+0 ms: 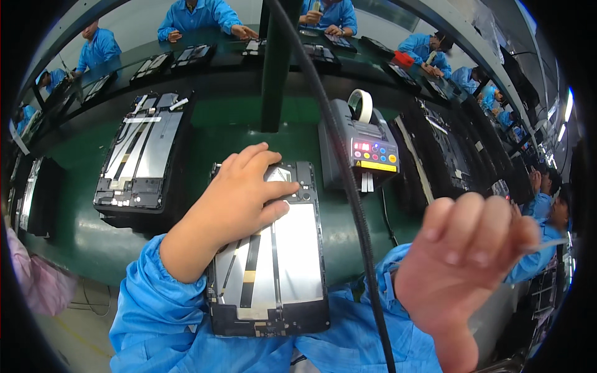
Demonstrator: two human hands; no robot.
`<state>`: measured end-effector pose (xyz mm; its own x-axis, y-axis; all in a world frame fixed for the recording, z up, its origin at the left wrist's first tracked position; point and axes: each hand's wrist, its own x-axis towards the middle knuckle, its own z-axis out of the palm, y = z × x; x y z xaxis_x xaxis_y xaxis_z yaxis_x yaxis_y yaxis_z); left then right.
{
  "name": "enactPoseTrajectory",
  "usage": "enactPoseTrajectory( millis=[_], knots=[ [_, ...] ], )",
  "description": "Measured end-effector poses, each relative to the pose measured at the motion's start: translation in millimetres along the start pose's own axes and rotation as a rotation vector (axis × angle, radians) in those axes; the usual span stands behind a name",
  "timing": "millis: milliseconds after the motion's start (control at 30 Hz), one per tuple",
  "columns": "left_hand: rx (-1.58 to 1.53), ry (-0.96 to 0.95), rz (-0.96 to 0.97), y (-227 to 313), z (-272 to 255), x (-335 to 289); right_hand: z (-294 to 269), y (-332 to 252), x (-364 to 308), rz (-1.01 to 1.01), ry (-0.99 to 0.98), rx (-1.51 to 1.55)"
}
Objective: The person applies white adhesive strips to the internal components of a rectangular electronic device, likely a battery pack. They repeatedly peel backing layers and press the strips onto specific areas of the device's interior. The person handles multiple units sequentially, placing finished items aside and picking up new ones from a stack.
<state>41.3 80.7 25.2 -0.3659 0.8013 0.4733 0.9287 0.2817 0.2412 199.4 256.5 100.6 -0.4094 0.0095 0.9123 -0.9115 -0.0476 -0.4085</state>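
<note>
An opened tablet (298, 248) lies in front of me with its back off, showing silver plates, black flat cables and a black lower board. Across its upper left part rests my left hand (249, 193), fingers stretched out and apart, holding nothing. My right hand (460, 261) is raised at the right, palm toward the view and fingers curled. A thin pale strip (550, 245) sticks out at its fingertips, blurred; how it is held is hard to see. Beyond that hand stands a grey automatic tape dispenser (357, 149) with a white roll (360, 105) and pale tape ends at its front.
A stack of opened tablets (140, 155) stands at the left, with black trays (448, 149) at the right. A green post (277, 81) rises from the green table (217, 118). A black cable (348, 174) crosses the view. Co-workers in blue (199, 18) sit beyond.
</note>
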Motion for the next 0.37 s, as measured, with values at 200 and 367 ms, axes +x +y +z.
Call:
enactPoseTrajectory(
  millis=[200, 367],
  knots=[
    [-0.063, -0.003, -0.036, -4.2, 2.3, -5.7, -26.9, 43.5, -15.9, 0.808, -0.091, -0.341],
    [-0.114, -0.061, -0.102, -5.8, 0.0, -3.3, -45.3, 105.3, -5.8, 0.971, -0.752, -0.695]
  ],
)
